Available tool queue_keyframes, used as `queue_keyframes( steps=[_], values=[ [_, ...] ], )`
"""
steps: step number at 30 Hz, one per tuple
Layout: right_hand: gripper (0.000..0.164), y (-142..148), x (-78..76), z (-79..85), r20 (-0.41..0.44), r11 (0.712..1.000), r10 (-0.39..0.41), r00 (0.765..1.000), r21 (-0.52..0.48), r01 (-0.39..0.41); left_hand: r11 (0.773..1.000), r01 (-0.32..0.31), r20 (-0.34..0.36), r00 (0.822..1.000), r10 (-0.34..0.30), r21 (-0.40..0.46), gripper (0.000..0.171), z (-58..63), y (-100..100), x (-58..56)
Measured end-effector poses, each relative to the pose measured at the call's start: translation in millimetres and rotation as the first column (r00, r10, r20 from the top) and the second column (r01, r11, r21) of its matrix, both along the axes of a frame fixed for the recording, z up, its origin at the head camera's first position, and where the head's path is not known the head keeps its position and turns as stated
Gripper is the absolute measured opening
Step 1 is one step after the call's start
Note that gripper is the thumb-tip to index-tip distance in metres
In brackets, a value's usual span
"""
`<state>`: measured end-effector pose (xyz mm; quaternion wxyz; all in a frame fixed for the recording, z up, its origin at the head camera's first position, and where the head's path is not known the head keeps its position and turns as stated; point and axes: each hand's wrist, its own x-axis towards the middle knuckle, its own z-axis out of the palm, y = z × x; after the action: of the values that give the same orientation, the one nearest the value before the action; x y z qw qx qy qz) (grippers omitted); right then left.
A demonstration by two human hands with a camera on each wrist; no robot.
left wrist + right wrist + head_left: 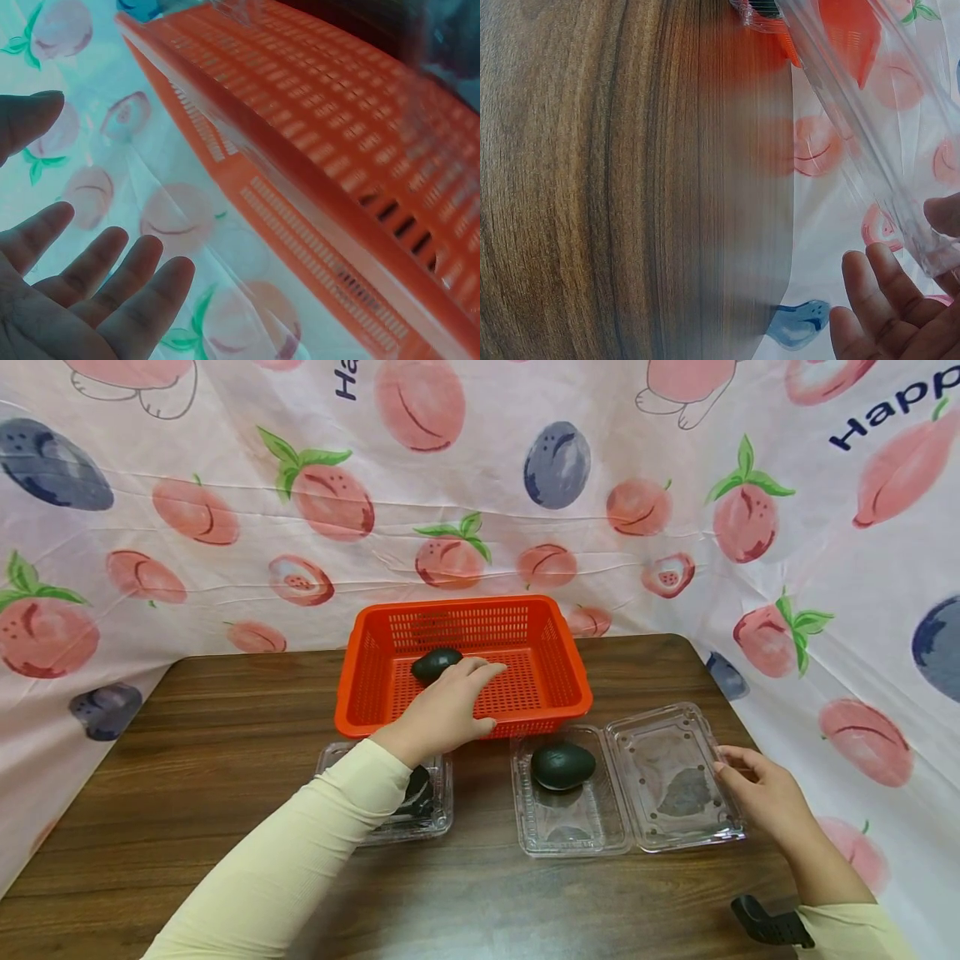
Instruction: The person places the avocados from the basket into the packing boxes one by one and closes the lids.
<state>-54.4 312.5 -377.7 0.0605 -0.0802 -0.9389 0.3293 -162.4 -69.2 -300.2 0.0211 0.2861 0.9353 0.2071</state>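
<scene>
My left hand (447,710) hovers over the front part of the orange plastic basket (577,697), fingers stretched and holding nothing. A dark green avocado (435,665) lies in the basket, just beyond that hand. Another avocado (562,766) sits in the base of a clear plastic clamshell box (531,839), whose lid is folded out to the right. My right hand (768,793) pinches the outer edge of this lid (660,760). In the right wrist view the lid's edge (885,191) runs between thumb and fingers.
A second clear box (442,827) with a dark item (420,793) inside stands front left, partly hidden by my left sleeve. Fruit-printed cloth (480,485) hangs behind and beside the wooden table (247,727). A black strap piece (768,927) shows at my right wrist.
</scene>
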Motion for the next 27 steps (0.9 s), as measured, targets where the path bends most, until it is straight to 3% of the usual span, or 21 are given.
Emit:
queue_keyframes(
  steps=[27],
  values=[
    [0.041, 1.2, -0.5, -4.4, -0.007, 1.000, -0.010, 1.000, -0.011, 0.010, 0.992, -0.111, 0.003, 0.994, 0.111, -0.052, 0.068, 4.5, -43.8, -34.3]
  ],
)
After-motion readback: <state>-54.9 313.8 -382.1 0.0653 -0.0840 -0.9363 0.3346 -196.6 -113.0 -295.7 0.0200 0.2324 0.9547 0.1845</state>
